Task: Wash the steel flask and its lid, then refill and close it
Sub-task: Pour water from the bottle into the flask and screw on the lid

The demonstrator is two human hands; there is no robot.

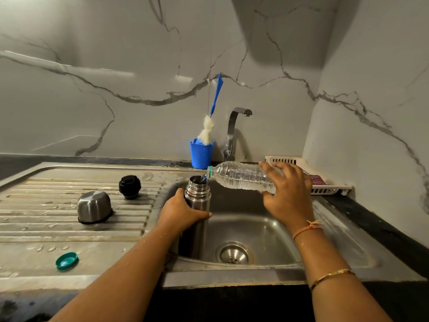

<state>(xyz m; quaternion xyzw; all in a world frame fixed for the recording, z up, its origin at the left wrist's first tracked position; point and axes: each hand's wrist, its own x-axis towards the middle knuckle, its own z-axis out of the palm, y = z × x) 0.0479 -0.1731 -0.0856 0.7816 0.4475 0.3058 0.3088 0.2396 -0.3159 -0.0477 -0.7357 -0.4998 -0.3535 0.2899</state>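
Note:
The steel flask (197, 194) stands upright and uncapped in the sink basin (255, 228), with my left hand (180, 212) gripping its body. My right hand (287, 189) holds a clear plastic water bottle (239, 175) tipped on its side, its mouth over the flask's opening, and water runs into the flask. On the ribbed drainboard (69, 228) to the left lie the flask's black stopper (130, 186) and its steel cup lid (94, 206), which sits upside down. The bottle's green cap (67, 260) lies nearer the front edge.
A blue cup (201, 155) with a blue-handled bottle brush (209, 129) stands behind the sink beside the steel tap (234, 131). At the back right corner sits a white plastic rack (325, 182). The drain (233, 253) lies at the basin's bottom. Marble walls close the back and right.

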